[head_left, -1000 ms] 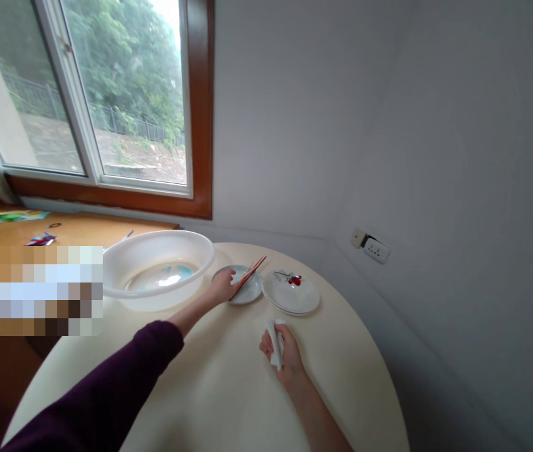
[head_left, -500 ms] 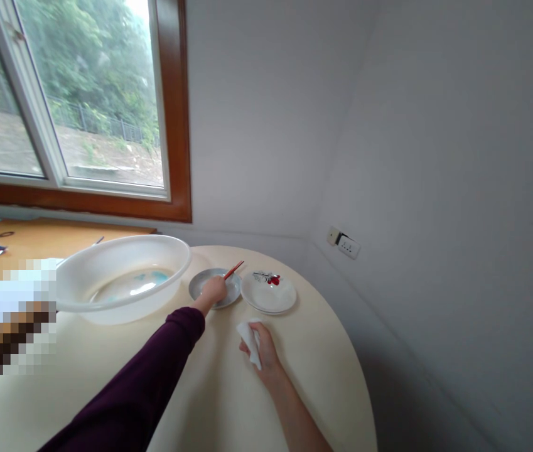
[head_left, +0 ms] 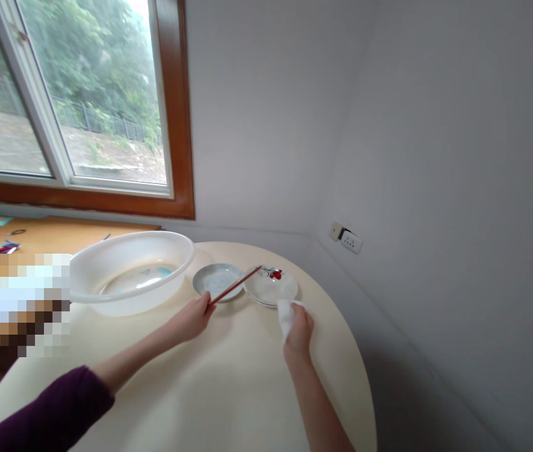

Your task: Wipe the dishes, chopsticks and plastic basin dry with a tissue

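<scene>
Your left hand (head_left: 195, 318) grips red chopsticks (head_left: 235, 286), right hand (head_left: 299, 329) clutches white cloth (head_left: 285, 315) near flowered plate (head_left: 269, 289); pick-up seems done, next needs steady grip.

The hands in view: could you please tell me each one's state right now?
Left hand: closed, holding reddish chopsticks.
Right hand: closed, holding a white cloth or tissue.

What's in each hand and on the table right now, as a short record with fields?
Left hand: holds reddish chopsticks
Right hand: holds white cloth or tissue, by the stacked plates; contact unclear
Stacked plates: red flower on top one
Grey plate: between basin and stacked plates
Basin: whitish, left of the plates
Table: cream, rounded edge
</scene>
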Motion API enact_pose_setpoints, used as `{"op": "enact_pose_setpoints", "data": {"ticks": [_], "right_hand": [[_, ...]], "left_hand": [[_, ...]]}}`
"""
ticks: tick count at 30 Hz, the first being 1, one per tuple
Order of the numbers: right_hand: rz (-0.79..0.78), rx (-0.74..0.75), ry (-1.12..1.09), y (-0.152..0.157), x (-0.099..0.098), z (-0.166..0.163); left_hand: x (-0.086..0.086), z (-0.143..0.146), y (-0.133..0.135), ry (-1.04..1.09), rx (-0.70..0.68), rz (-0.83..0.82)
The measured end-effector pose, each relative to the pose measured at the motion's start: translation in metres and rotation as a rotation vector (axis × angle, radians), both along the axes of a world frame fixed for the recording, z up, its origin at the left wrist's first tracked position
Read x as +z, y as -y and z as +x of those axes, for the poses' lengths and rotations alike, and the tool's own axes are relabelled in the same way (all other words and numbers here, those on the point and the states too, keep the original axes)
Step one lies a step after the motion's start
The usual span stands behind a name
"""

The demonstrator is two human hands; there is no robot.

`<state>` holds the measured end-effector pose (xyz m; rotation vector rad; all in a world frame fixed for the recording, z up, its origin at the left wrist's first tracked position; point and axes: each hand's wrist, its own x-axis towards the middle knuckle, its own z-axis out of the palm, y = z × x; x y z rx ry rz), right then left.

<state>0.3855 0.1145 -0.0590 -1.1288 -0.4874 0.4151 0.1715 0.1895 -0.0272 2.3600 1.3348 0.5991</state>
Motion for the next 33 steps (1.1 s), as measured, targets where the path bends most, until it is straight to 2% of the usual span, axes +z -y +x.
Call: {"op": "enact_pose_setpoints", "data": {"ticks": [2, 5, 9, 12, 18, 25, 33], "right_hand": [[0.012, -0.117, -0.060, 0.008, 0.008, 0.010], [0.028, -0.223, -0.110, 0.017, 0.015, 0.014], [0.030, -0.243, -0.098, 0.021, 0.017, 0.006], [0.019, -0.225, -0.062, 0.021, 0.014, 0.002], [-0.006, -0.165, -0.014, 0.021, 0.010, -0.002], [-0.144, 0.062, 0.167, 0.017, 0.008, -0.014], [-0.281, 0.035, 0.661, 0.009, -0.009, -0.007]], "left_hand": [[-0.005, -0.014, 0.026, -0.110, -0.032, -0.040], [-0.013, -0.022, 0.060, -0.415, -0.115, -0.065], [-0.026, -0.007, 0.082, -0.485, -0.298, 0.062], [-0.034, 0.015, 0.085, -0.497, -0.382, 0.163], [-0.034, 0.041, 0.080, -0.534, -0.369, 0.196], [-0.037, 0.027, 0.082, -0.528, -0.358, 0.253], [-0.029, 0.018, 0.075, -0.485, -0.323, 0.240]]}}
